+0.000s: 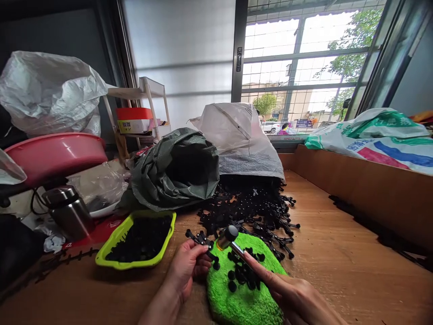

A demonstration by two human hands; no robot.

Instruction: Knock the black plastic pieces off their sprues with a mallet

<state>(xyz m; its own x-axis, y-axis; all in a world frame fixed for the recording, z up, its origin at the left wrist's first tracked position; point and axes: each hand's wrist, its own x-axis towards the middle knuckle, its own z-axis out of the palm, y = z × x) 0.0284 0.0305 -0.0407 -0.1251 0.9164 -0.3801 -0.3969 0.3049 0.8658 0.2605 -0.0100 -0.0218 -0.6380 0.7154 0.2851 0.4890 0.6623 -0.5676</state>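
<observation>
My left hand [186,267] pinches a black plastic strip of small parts [202,243] at the left edge of a fuzzy green pad [245,298]. My right hand [291,295] grips a small hammer [227,237] by its handle, index finger stretched along it; its round head hovers just above the strip. Several small black round pieces [241,273] lie loose on the pad.
A lime-green tray [135,223] filled with black pieces sits to the left. A heap of black plastic strips [252,203] spills from a white sack [241,135] beside a dark green sack [176,169]. A wooden ledge [365,189] borders the right; a steel flask [67,210] and pink basin [54,153] stand left.
</observation>
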